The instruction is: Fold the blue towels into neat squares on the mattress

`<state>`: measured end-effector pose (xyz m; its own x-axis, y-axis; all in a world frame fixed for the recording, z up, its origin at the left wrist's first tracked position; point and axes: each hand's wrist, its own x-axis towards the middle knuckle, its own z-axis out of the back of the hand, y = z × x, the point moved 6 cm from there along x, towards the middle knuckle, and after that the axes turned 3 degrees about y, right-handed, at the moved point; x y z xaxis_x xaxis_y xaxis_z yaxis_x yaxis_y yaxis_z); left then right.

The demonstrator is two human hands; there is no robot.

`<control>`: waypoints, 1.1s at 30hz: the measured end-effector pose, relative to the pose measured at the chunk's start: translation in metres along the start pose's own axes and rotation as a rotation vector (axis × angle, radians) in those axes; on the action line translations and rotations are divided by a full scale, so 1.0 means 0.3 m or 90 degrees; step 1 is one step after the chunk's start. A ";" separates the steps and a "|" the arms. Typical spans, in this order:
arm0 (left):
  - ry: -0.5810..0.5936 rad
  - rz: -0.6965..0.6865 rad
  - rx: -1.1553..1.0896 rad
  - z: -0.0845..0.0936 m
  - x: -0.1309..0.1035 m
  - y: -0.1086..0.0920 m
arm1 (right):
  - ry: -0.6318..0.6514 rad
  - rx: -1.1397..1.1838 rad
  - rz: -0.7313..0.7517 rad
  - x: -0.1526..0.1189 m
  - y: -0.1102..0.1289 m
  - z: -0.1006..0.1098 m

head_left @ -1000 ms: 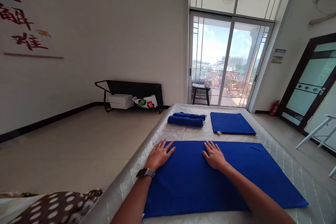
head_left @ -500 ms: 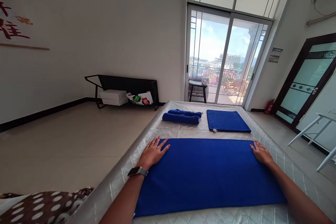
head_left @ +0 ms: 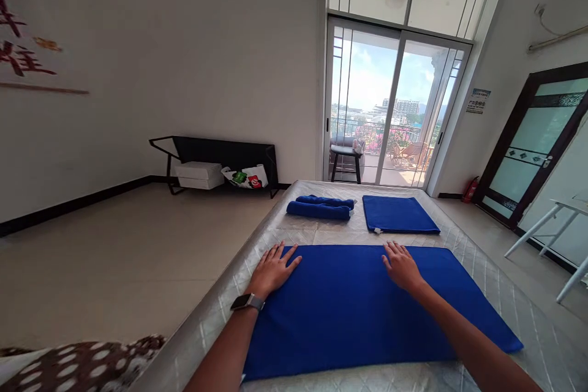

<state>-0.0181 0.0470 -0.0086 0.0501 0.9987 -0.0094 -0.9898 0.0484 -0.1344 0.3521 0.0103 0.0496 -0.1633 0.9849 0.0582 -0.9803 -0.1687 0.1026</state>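
Note:
A blue cloth [head_left: 340, 312] lies spread flat across the near part of the mattress [head_left: 316, 234]. My left hand [head_left: 272, 271] rests with fingers apart on its far left corner, a watch on the wrist. On the far edge of the same cloth, right of its middle, my right hand [head_left: 402, 266] lies flat with fingers stretched out. Beyond it are rolled blue cloths [head_left: 319, 211] side by side, and to their right a folded blue cloth [head_left: 399, 214] with a small white tag.
A black rack [head_left: 220, 153] with white boxes [head_left: 198, 175] stands against the wall. A brown dotted fabric [head_left: 87, 364] is at the lower left. Behind the mattress are sliding glass doors [head_left: 397, 104] and a dark stool [head_left: 345, 150]; white table legs [head_left: 535, 228] stand at the right.
My right hand has moved left along the cloth's far edge, from the far right corner towards the middle, uncovering that corner. My left hand stays at the left corner.

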 end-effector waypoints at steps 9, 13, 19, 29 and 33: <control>-0.009 0.003 0.014 -0.014 0.004 0.012 | 0.119 0.076 0.063 0.068 0.154 -0.143; 0.003 0.011 0.009 -0.002 -0.002 0.006 | 0.119 0.024 -0.035 0.040 -0.144 -0.127; 0.014 0.021 0.019 -0.002 -0.001 0.009 | 0.089 -0.021 -0.231 -0.039 -0.618 -0.076; 0.027 0.036 0.030 0.026 -0.022 -0.012 | 0.027 -0.038 -0.264 -0.053 -0.657 -0.038; 0.023 0.034 0.014 0.032 -0.025 -0.015 | -0.043 -0.017 -0.173 -0.021 -0.406 -0.008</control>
<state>-0.0152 0.0394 0.0017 0.0015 0.9987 -0.0515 -0.9938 -0.0042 -0.1113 0.4723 0.0247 0.0342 0.1132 0.9887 0.0987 -0.9898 0.1036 0.0974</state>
